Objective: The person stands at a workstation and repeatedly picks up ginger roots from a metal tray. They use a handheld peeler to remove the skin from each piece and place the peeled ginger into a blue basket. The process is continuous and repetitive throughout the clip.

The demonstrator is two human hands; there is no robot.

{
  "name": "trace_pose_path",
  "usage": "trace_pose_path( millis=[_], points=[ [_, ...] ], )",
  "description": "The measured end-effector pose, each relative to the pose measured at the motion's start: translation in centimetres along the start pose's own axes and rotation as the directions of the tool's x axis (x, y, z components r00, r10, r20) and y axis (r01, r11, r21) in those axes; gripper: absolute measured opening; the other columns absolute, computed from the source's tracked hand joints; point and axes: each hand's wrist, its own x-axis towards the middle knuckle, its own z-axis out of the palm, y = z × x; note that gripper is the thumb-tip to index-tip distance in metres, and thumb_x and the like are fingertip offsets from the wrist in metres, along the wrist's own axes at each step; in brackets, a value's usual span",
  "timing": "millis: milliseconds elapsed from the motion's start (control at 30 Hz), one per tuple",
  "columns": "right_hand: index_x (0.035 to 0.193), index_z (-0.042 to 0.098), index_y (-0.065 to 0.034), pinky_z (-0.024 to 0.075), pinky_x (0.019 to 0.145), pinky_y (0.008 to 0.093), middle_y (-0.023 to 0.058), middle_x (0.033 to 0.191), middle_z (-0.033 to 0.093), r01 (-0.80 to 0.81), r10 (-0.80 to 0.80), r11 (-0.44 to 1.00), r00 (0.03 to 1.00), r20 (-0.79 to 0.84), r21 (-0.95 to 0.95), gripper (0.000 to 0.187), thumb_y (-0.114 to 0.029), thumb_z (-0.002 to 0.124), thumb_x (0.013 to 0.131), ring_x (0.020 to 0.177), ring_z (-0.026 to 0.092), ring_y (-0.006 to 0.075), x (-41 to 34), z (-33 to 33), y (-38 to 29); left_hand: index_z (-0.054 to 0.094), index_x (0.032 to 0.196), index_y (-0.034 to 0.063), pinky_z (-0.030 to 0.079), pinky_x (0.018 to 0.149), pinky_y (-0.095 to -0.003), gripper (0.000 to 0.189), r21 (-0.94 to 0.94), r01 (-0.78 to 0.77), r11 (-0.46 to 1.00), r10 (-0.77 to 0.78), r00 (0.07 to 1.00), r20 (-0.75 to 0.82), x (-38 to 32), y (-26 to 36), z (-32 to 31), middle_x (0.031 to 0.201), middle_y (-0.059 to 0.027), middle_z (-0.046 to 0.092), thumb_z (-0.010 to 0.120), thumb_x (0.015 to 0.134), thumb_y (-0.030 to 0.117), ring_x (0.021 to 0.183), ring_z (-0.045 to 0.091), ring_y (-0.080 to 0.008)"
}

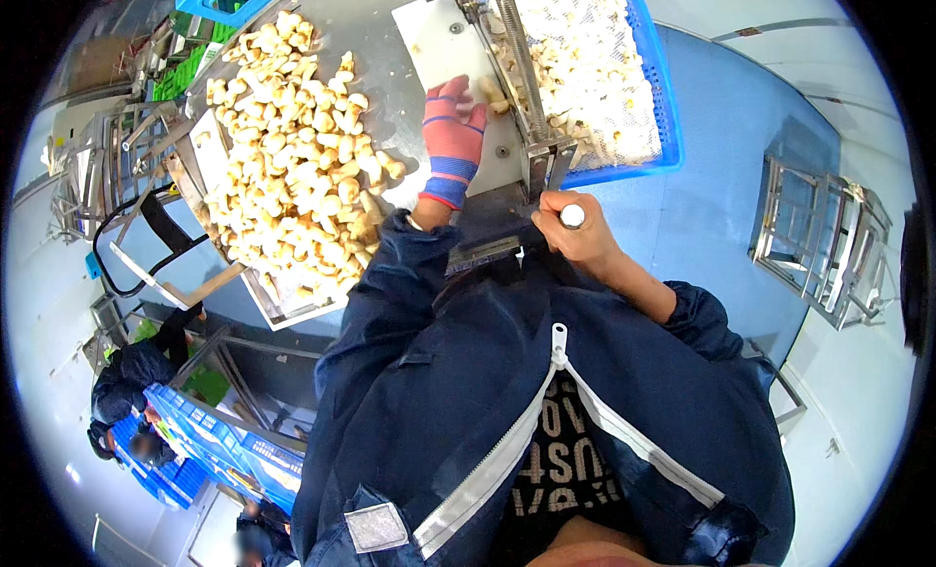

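Observation:
My left hand (455, 128), in a pink knit glove with blue stripes, is over a white cutting board (428, 44). Its thumb and fingers are spread, right beside a pale mushroom piece (494, 95) at the cutter's edge; whether they touch it is unclear. My bare right hand (581, 227) is closed around a handle with a round white end (572, 216), at the near end of a metal hand-operated cutter (545, 161). A long coil spring (515, 48) runs along the cutter. Beyond it, a blue plastic basket (669, 121) contains cut mushroom pieces (585, 70).
Whole mushrooms (292, 157) are heaped on the steel table (358, 26) to the left. A blue crate (208, 0) is at the far left edge. Metal racks (819, 238) stand on the right. Lower left, another person (135, 380) bends near blue crates (212, 428).

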Motion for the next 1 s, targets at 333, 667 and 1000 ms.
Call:
trace_pose_path(
  millis=[333, 667, 1000],
  points=[
    [0.060, 0.037, 0.0004, 0.0279, 0.045, 0.0322, 0.0084, 0.052, 0.027, -0.008, 0.008, 1.000, 1.000, 0.023, -0.006, 0.029, -0.012, 0.055, 0.078, 0.052, 0.030, 0.0089, 0.0, 0.6, 2.9, 0.066, 0.097, 0.0008, 0.049, 0.059, -0.0260, 0.020, -0.190, 0.381, 0.905, -0.372, 0.925, 0.083, 0.1, -1.6, 1.4, 0.080, -0.0102, 0.068, 0.064, 0.078, 0.009, 0.064, 0.062, -0.0133],
    [0.060, 0.038, 0.0001, 0.0294, 0.047, 0.0308, 0.0065, 0.051, 0.033, -0.010, 0.012, 0.998, 0.999, -0.030, 0.066, 0.029, -0.011, 0.057, 0.078, 0.051, 0.033, 0.0095, -0.3, 0.3, -0.5, 0.065, 0.099, 0.0004, 0.046, 0.055, -0.0228, 0.020, -0.251, 0.394, 0.884, -0.374, 0.919, 0.125, -0.7, -1.5, 1.5, 0.076, -0.0053, 0.065, 0.062, 0.080, 0.005, 0.060, 0.055, -0.0088],
    [0.060, 0.040, -0.0003, 0.0285, 0.045, 0.0276, 0.0008, 0.051, 0.032, -0.111, 0.108, 0.991, 0.993, 0.039, 0.080, 0.029, -0.012, 0.056, 0.081, 0.053, 0.034, 0.0059, -0.1, -0.2, -3.7, 0.066, 0.097, 0.0027, 0.049, 0.063, -0.0244, 0.021, -0.077, 0.309, 0.948, -0.301, 0.948, 0.100, -0.5, -1.4, 2.1, 0.081, -0.0078, 0.068, 0.063, 0.078, 0.010, 0.070, 0.062, -0.0117]
  ],
)
